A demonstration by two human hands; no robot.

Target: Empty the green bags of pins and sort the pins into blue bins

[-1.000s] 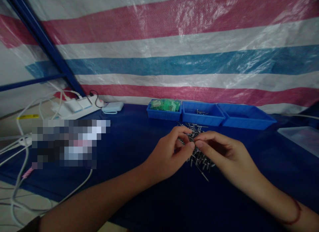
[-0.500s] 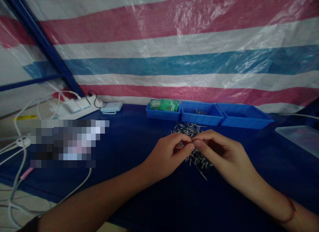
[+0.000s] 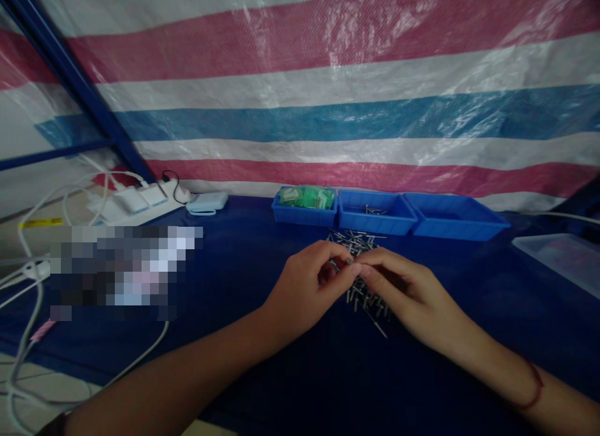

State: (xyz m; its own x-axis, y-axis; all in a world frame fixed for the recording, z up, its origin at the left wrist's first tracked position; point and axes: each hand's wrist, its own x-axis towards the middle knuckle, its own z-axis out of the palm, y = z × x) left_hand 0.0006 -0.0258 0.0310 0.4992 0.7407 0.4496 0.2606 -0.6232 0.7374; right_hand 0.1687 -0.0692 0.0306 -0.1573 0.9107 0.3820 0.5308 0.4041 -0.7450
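My left hand (image 3: 304,286) and my right hand (image 3: 407,289) meet fingertip to fingertip, thumbs and forefingers pinched together. A small grey metal end (image 3: 349,261) shows at the tips; it looks like part of a blind rivet, mostly hidden by the fingers. Beneath and behind both hands lies a heap of thin silvery blind rivets (image 3: 359,242) on the dark blue tabletop (image 3: 281,386). One rivet (image 3: 377,325) sticks out at the front of the heap.
Behind the heap stand a blue bin (image 3: 304,216) with green-and-clear packets, a second bin (image 3: 377,223) with a few rivets, and a third bin (image 3: 457,217). A translucent lid or tray (image 3: 557,261) lies right. Left are a power strip (image 3: 154,197), a light-blue case (image 3: 207,203) and cables.
The view has shifted slightly. Both hands stay pinched together over the heap, with a small turn of the fingers; the grey metal end shows more clearly now.
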